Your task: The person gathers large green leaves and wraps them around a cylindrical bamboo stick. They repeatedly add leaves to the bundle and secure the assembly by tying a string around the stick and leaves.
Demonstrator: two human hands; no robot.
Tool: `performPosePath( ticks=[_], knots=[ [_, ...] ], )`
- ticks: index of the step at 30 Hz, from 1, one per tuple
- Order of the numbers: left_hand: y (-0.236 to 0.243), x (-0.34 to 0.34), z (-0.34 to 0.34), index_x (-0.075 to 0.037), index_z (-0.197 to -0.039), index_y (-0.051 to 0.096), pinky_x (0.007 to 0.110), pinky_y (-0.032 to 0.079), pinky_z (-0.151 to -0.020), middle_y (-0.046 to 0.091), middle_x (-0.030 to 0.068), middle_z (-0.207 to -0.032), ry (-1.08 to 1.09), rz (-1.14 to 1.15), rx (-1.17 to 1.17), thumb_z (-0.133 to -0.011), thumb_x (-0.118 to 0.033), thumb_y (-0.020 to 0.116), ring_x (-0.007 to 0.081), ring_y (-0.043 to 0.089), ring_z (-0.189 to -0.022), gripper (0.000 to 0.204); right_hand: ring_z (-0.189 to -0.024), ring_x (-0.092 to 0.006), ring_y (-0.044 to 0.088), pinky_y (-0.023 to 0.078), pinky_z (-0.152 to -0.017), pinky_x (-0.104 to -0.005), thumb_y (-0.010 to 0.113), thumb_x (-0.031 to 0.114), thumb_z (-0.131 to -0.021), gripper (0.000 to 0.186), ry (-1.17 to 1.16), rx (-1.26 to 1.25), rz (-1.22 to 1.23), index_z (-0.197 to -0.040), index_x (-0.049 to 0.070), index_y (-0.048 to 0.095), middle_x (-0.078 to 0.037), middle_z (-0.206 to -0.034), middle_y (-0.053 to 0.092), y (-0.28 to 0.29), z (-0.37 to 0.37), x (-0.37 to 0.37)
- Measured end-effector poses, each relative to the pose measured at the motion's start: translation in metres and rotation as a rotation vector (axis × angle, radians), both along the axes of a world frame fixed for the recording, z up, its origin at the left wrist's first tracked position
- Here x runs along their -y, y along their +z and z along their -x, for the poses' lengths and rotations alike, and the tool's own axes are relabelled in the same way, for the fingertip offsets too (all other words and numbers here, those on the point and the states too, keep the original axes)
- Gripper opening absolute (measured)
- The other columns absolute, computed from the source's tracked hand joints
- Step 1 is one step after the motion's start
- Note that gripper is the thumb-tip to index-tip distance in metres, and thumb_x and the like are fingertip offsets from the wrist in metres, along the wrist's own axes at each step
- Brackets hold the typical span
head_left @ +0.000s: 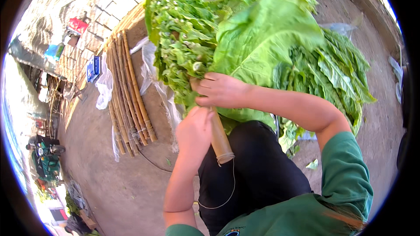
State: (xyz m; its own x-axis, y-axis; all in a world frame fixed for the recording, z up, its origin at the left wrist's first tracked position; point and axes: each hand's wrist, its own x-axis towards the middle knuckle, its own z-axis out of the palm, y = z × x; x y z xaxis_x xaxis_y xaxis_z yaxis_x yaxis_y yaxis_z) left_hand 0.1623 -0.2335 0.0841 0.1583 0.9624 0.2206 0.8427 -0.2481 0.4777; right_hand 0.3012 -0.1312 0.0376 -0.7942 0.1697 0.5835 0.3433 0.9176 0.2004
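A bamboo pole slants across my black-trousered legs, its near end bound with string that loops down over my thigh. Tobacco leaves hang in a dense row along its far part, stem ends toward me. My right hand is closed over the pole at the stem end of a large, motion-blurred tobacco leaf. Just below it, my left hand is closed beside the pole, fingertips pinched together; what they hold is hidden. More loose leaves are piled to the right.
Several bare bamboo poles lie side by side on the dirt floor at left, beside white plastic sheeting and a blue box. Farther left stand a brick stack and a green motor vehicle. A leaf scrap lies at right.
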Motion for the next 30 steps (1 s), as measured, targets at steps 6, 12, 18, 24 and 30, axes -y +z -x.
performPosePath(
  ticks=[6, 12, 18, 24, 30],
  knots=[
    [-0.058, -0.037, 0.089, -0.004, -0.084, 0.06, 0.028, 0.046, -0.052, 0.061, 0.0015, -0.077, 0.181, 0.745, 0.936, -0.085, -0.015, 0.057, 0.0143, 0.061, -0.068, 0.011, -0.086, -0.0283, 0.056, 0.044, -0.074, -0.0373, 0.062, 0.014, -0.072, 0.033, 0.141, 0.106, 0.596, -0.102, 0.009, 0.05, -0.011, -0.092, 0.056, 0.014, -0.002, 0.004],
    [-0.101, -0.057, 0.077, 0.0, -0.089, 0.058, 0.029, 0.048, -0.053, 0.062, 0.0081, -0.079, 0.116, 0.645, 0.991, -0.089, -0.017, 0.049, 0.017, 0.061, -0.067, 0.019, -0.095, -0.0379, 0.056, 0.045, -0.081, -0.041, 0.059, 0.026, -0.082, 0.047, -0.102, -0.005, 1.188, -0.117, 0.001, 0.04, -0.02, -0.103, 0.058, -0.02, -0.021, -0.013],
    [-0.115, -0.029, 0.039, 0.0, -0.091, 0.052, 0.033, 0.051, -0.058, 0.061, 0.0113, -0.079, 0.252, 0.662, 1.185, -0.092, -0.014, 0.041, 0.0203, 0.062, -0.068, 0.018, -0.125, -0.0361, 0.034, 0.029, -0.103, -0.0419, 0.065, 0.034, -0.078, 0.073, -0.601, 0.136, 0.628, -0.131, 0.0, 0.027, -0.024, -0.129, 0.04, -0.027, -0.015, 0.032],
    [-0.137, -0.053, 0.03, -0.003, -0.092, 0.046, 0.032, 0.052, -0.062, 0.057, 0.0073, -0.08, 0.296, 0.651, 1.779, -0.095, -0.017, 0.039, 0.0196, 0.062, -0.071, 0.016, -0.128, -0.0341, 0.032, 0.027, -0.104, -0.0386, 0.072, 0.041, -0.071, 0.107, -0.776, -0.026, 1.387, -0.139, -0.003, 0.002, -0.031, -0.132, 0.034, -0.099, -0.065, 0.058],
    [-0.137, -0.077, 0.018, -0.003, -0.077, 0.049, 0.026, 0.041, -0.049, 0.049, 0.0026, -0.064, 0.333, 0.36, 1.703, -0.091, -0.016, 0.045, 0.0095, 0.047, -0.054, 0.02, -0.094, -0.0202, 0.053, 0.044, -0.085, -0.0298, 0.059, 0.026, -0.085, 0.046, -0.117, -0.311, 1.51, -0.12, 0.002, 0.042, -0.009, -0.106, 0.052, -0.191, -0.016, -0.012]
  ],
)
